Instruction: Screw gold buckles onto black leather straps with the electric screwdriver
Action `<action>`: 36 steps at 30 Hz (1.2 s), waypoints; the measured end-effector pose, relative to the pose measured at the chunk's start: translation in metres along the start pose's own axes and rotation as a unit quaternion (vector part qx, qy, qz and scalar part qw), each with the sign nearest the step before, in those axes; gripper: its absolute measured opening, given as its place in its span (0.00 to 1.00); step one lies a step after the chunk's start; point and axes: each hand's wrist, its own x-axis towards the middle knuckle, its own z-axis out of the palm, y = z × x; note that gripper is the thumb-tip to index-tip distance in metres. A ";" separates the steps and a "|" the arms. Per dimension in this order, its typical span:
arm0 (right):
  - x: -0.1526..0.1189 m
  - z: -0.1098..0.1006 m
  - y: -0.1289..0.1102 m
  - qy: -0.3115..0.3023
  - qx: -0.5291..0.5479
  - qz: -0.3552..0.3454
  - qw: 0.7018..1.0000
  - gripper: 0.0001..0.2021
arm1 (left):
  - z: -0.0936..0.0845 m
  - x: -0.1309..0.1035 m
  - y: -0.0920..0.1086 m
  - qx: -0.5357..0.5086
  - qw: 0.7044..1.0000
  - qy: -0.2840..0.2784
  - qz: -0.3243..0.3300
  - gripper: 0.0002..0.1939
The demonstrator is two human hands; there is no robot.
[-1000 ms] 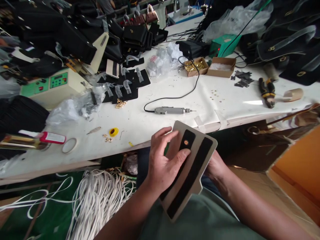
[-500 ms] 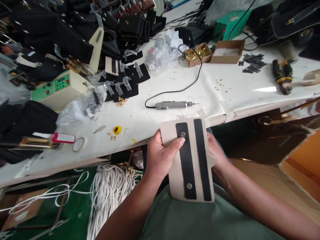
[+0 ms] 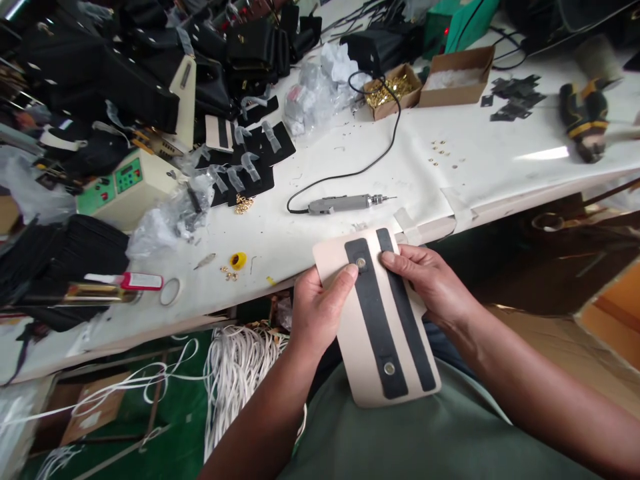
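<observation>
A beige panel point(image 3: 345, 327) with two black strips is held tilted over my lap, just off the table's front edge. One strip carries two round metal snaps, near its top and bottom ends. My left hand point(image 3: 320, 307) grips the left edge, its thumb lying on the wide strip beside the upper snap. On the right edge my right hand point(image 3: 430, 280) is closed, thumb pressed on the narrow strip; its other fingers are partly hidden behind the panel. A grey electric screwdriver point(image 3: 343, 203) with a black cord lies on the table beyond the panel.
On the white table point(image 3: 320, 237) lie a yellow ring point(image 3: 238, 261), gold rings point(image 3: 244, 204), pliers point(image 3: 584, 120) and a box of gold fittings point(image 3: 393, 93). Black bags point(image 3: 100, 73) and a green-panelled machine point(image 3: 125, 187) crowd the left. White cords point(image 3: 240, 373) hang below.
My right hand has come from behind the panel, its thumb now on the front over the narrow strip. The panel has tilted slightly, its top shifting left. The camera view has shifted a little.
</observation>
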 end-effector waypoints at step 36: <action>0.004 0.008 -0.006 -0.030 0.009 0.018 0.999 0.18 | -0.002 0.006 0.002 -0.013 0.999 -0.036 0.033 0.19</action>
